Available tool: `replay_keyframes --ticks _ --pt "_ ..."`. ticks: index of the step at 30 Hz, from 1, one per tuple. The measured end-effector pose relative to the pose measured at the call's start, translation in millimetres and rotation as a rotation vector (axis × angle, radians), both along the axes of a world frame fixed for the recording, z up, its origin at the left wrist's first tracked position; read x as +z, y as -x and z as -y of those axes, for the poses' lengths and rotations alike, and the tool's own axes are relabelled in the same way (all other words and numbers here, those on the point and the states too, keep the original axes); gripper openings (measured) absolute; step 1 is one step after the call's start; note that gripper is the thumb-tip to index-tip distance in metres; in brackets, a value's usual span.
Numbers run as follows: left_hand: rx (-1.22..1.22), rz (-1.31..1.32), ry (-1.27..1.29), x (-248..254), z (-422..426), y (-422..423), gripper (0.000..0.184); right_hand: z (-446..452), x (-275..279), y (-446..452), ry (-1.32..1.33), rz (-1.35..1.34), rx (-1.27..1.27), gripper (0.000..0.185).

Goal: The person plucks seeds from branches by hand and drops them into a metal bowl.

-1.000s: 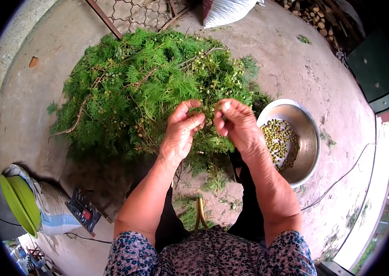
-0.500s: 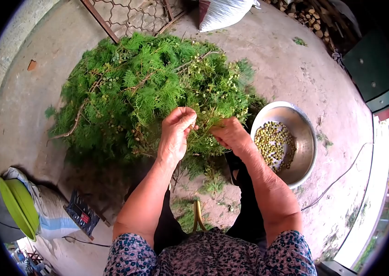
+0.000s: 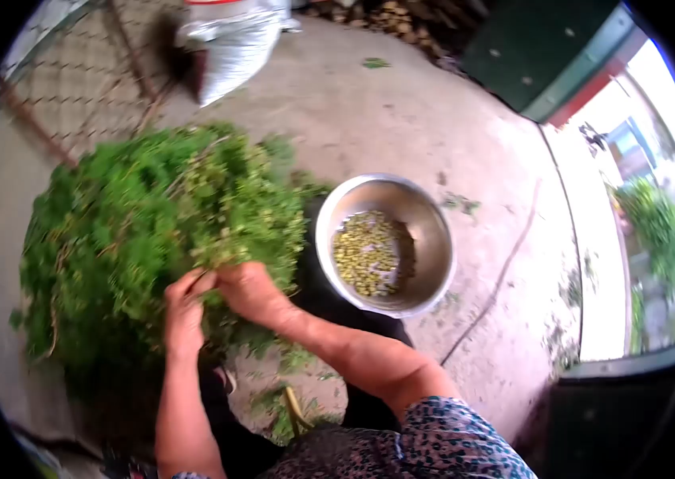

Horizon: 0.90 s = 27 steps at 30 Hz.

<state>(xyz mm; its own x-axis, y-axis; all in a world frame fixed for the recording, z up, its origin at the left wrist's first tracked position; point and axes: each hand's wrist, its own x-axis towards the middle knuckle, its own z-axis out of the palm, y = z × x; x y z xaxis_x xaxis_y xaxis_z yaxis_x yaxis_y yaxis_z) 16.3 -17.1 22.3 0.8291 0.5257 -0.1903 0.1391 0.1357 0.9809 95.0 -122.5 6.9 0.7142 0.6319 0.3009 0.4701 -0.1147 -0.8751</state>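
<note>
Head view: short patterned sleeve (image 3: 453, 435) nearest, then bare forearms reaching forward.
Dark trouser leg (image 3: 365, 321): beside the basin's near rim; a shifting knee could tip it.
Left hand (image 3: 184, 310), right hand (image 3: 253, 295): nearly together in the greenery; motion blur hides how narrow each grip is and what, if anything, it holds. Pulling hard there could snap a stem or scatter the fruit.
Branch pile (image 3: 138, 231): spreads from the hands toward 11 o'clock; tangled twigs could drag neighbours along or scratch fingers.
Metal basin (image 3: 435, 231): at 2 o'clock from the hands, small yellow-green fruits (image 3: 365, 251) inside; a careless toss could miss the rim, or leafy bits could fall in.
Floor (image 3: 353, 132): loose sprigs lie beyond the basin, easily stepped on.
White sack (image 3: 237, 60): farther, near 12 o'clock.
Firewood (image 3: 393, 20): farthest, 1 o'clock.
</note>
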Motion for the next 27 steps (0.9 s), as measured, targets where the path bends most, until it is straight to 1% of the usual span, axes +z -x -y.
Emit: replay_keyframes --ticks 1,2,3,5,7,9,10,11,13,14,15,17,18,19,20,21,22,23,24,25,27 --pt "-0.018 0.008 0.022 3 3 1 0.023 1 -4 0 0.011 0.029 -0.024 0.006" --pt "0.054 0.024 0.103 3 8 -1 0.015 4 2 1 0.011 -0.023 -0.036 0.009" --pt "0.01 0.172 0.102 -4 8 3 0.011 8 4 -1 0.059 0.01 -0.021 0.011" --pt "0.028 0.039 0.087 -9 9 -2 0.008 15 1 -4 0.064 -0.018 -0.043 0.013" --pt "0.103 0.035 0.038 -10 15 -2 0.01 16 3 -4 0.073 -0.054 -0.06 0.016" --pt "0.124 0.053 0.133 -10 21 -7 0.012 16 3 -6 0.047 -0.043 -0.094 0.016" --pt "0.075 0.06 0.186 -3 24 -7 0.013 17 6 -4 0.113 -0.033 -0.09 0.015" --pt "0.136 0.085 0.275 1 29 -8 0.013 19 9 0 0.147 -0.012 -0.083 0.012" --pt "0.166 0.109 0.364 6 32 -8 0.014 24 18 -1 0.152 -0.043 -0.036 0.011" --pt "0.14 0.063 0.321 4 25 -8 0.017 27 22 -4 0.183 -0.035 -0.018 0.01" --pt "0.2 0.04 0.365 -2 25 -17 0.018 30 16 -19 0.101 -0.095 -0.021 0.01" --pt "0.187 0.099 0.298 -5 21 -19 0.016 31 9 -34 -0.017 -0.095 -0.123 0.015" --pt "0.184 0.098 0.299 -9 17 -17 0.016 37 23 -38 -0.11 -0.204 -0.098 0.016" --pt "0.135 0.042 0.229 -14 12 -13 0.015 34 14 -43 -0.222 -0.195 -0.056 0.02" --pt "0.086 -0.014 0.159 -17 10 -11 0.013 38 16 -45 -0.243 -0.488 0.038 0.019" --pt "0.085 -0.014 0.159 -18 12 -11 0.013 43 29 -47 -0.26 -0.781 0.135 0.02" --pt "0.014 0.006 0.166 -20 13 -12 0.012 43 32 -48 -0.26 -0.781 0.134 0.02" --pt "-0.057 0.027 0.173 -20 15 -12 0.012 43 33 -49 -0.255 -0.883 0.181 0.021" --pt "-0.014 0.045 0.192 -12 25 -15 0.011 43 34 -49 -0.247 -0.987 0.225 0.022" --pt "-0.015 0.045 0.194 -8 24 -14 0.011 43 30 -50 -0.246 -0.987 0.223 0.022" --pt "0.004 -0.006 0.176 -2 23 -14 0.012 38 24 -51 -0.175 -0.882 0.236 0.021"
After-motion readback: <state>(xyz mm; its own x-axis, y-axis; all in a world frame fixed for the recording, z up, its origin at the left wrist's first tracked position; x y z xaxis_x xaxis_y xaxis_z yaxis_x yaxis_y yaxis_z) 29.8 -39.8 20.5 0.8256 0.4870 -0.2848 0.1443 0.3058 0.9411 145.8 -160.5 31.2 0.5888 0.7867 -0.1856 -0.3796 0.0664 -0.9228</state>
